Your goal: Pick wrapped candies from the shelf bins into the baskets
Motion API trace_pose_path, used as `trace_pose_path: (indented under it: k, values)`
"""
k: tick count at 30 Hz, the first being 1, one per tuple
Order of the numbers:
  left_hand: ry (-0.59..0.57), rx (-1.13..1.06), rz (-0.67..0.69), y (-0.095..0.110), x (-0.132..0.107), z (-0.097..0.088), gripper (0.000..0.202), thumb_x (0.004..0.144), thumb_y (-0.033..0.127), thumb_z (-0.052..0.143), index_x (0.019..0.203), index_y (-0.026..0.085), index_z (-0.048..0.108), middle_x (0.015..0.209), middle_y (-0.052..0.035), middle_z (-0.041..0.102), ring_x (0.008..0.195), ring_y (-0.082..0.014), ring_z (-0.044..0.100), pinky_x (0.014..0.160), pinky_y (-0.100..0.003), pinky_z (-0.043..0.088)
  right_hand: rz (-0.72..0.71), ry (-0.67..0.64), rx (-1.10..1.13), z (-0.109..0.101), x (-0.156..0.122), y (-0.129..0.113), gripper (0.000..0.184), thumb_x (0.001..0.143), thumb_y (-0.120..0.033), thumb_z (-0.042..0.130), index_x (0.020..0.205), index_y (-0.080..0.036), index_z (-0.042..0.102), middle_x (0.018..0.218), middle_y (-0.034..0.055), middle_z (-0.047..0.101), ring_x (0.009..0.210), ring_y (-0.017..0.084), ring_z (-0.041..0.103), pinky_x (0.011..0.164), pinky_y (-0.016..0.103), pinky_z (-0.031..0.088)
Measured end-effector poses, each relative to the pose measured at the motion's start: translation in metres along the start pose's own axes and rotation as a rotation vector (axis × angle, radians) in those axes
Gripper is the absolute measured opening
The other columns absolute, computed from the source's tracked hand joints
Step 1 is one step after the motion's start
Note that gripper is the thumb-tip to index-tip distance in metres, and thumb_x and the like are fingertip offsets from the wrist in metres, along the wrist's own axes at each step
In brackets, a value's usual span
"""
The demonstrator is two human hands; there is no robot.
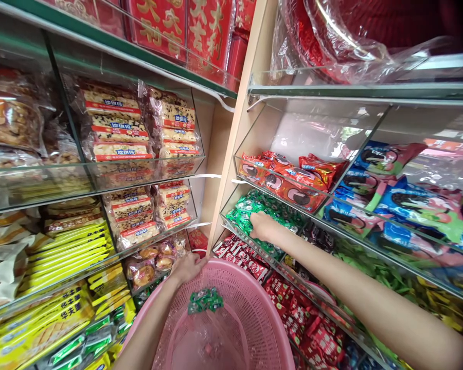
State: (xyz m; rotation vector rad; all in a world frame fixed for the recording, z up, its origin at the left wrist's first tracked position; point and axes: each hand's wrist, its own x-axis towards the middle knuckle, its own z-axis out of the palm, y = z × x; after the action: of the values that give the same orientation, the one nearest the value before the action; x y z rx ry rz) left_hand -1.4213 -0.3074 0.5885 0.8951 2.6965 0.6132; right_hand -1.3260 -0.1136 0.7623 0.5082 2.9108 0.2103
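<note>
My left hand (187, 267) grips the far rim of a pink plastic basket (250, 318), fingers wrapped over the edge. Several small green-wrapped candies (205, 300) lie inside the basket. My right hand (261, 226) reaches into a glass shelf bin full of green-wrapped candies (250, 208). Its fingers are curled down into the pile, and what they hold is hidden.
Glass shelves run on both sides of a beige corner post (235, 128). Red packets (285, 182) sit above the green bin, red candy packets (243, 254) below, blue and pink cookie packs (409, 200) to the right. Nougat bags (118, 128) and yellow wafer packs (69, 246) fill the left shelves.
</note>
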Motion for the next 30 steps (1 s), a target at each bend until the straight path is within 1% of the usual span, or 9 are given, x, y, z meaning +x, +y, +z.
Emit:
trace_pose_path:
  k: [4, 7, 11, 15, 19, 22, 24, 26, 30]
  values:
    - [-0.001, -0.005, 0.003, -0.001, 0.000, 0.001, 0.056, 0.076, 0.065, 0.027, 0.065, 0.020, 0.058, 0.076, -0.0054, 0.066, 0.074, -0.0204, 0.061, 0.059, -0.025, 0.036, 0.051, 0.006, -0.004, 0.000, -0.001, 0.000, 0.020, 0.065, -0.017, 0.063, 0.085, -0.012, 0.065, 0.091, 0.0150, 0.064, 0.086, 0.024, 0.061, 0.064, 0.027, 0.046]
    - [0.002, 0.001, 0.013, -0.002, 0.000, 0.001, 0.056, 0.076, 0.065, 0.026, 0.065, 0.020, 0.058, 0.074, -0.0053, 0.066, 0.073, -0.0205, 0.061, 0.059, -0.025, 0.036, 0.074, 0.000, 0.011, -0.003, -0.002, 0.002, 0.020, 0.066, -0.021, 0.062, 0.083, -0.012, 0.065, 0.088, 0.0133, 0.064, 0.080, 0.022, 0.062, 0.057, 0.024, 0.044]
    - [0.011, 0.004, 0.015, -0.001, 0.000, -0.001, 0.056, 0.076, 0.064, 0.027, 0.064, 0.020, 0.058, 0.072, -0.0051, 0.065, 0.072, -0.0201, 0.060, 0.060, -0.025, 0.036, 0.100, 0.016, 0.077, -0.017, -0.010, 0.007, 0.020, 0.067, -0.028, 0.063, 0.080, -0.013, 0.064, 0.079, 0.0089, 0.064, 0.071, 0.017, 0.061, 0.055, 0.022, 0.042]
    - [-0.013, -0.002, 0.003, 0.005, -0.002, -0.005, 0.055, 0.076, 0.065, 0.028, 0.065, 0.020, 0.059, 0.068, -0.0034, 0.064, 0.066, -0.0178, 0.059, 0.056, -0.024, 0.033, 0.065, 0.075, 0.123, -0.029, -0.025, 0.006, 0.015, 0.068, -0.029, 0.062, 0.069, -0.015, 0.063, 0.065, 0.0044, 0.061, 0.063, 0.015, 0.057, 0.054, 0.023, 0.040]
    - [-0.025, 0.000, 0.004, 0.009, -0.003, -0.007, 0.060, 0.075, 0.068, 0.025, 0.065, 0.020, 0.059, 0.066, -0.0034, 0.063, 0.064, -0.0174, 0.058, 0.053, -0.023, 0.031, 0.005, 0.118, 0.107, -0.024, -0.033, -0.002, 0.012, 0.067, -0.028, 0.061, 0.063, -0.016, 0.061, 0.065, 0.0036, 0.060, 0.063, 0.014, 0.055, 0.053, 0.022, 0.038]
    - [-0.028, 0.001, 0.011, 0.009, -0.003, -0.005, 0.064, 0.074, 0.071, 0.021, 0.064, 0.020, 0.058, 0.063, -0.0031, 0.062, 0.061, -0.0171, 0.057, 0.052, -0.023, 0.031, 0.021, 0.086, 0.121, -0.017, -0.029, 0.000, 0.011, 0.066, -0.023, 0.062, 0.059, -0.015, 0.058, 0.063, 0.0042, 0.061, 0.063, 0.015, 0.056, 0.054, 0.022, 0.039]
    - [-0.025, 0.001, 0.021, 0.008, -0.003, -0.004, 0.064, 0.074, 0.071, 0.020, 0.064, 0.020, 0.058, 0.062, -0.0028, 0.062, 0.060, -0.0166, 0.057, 0.052, -0.023, 0.030, 0.021, 0.042, 0.232, -0.013, -0.024, 0.008, 0.014, 0.066, -0.022, 0.060, 0.056, -0.015, 0.057, 0.054, 0.0025, 0.059, 0.059, 0.014, 0.057, 0.055, 0.022, 0.042]
    - [-0.018, 0.003, 0.030, 0.007, -0.002, -0.003, 0.064, 0.074, 0.071, 0.020, 0.063, 0.020, 0.058, 0.062, -0.0027, 0.061, 0.060, -0.0163, 0.057, 0.051, -0.023, 0.029, 0.032, 0.010, 0.401, -0.012, -0.019, 0.020, 0.015, 0.067, -0.023, 0.060, 0.054, -0.015, 0.055, 0.048, 0.0005, 0.057, 0.053, 0.013, 0.057, 0.056, 0.022, 0.045]
    - [-0.015, 0.009, 0.031, 0.005, -0.002, -0.002, 0.065, 0.073, 0.072, 0.019, 0.062, 0.021, 0.057, 0.063, -0.0030, 0.062, 0.060, -0.0170, 0.057, 0.052, -0.023, 0.030, 0.072, -0.036, 0.743, -0.013, -0.014, 0.040, 0.014, 0.067, -0.023, 0.062, 0.058, -0.015, 0.055, 0.050, -0.0002, 0.059, 0.050, 0.011, 0.057, 0.054, 0.023, 0.048]
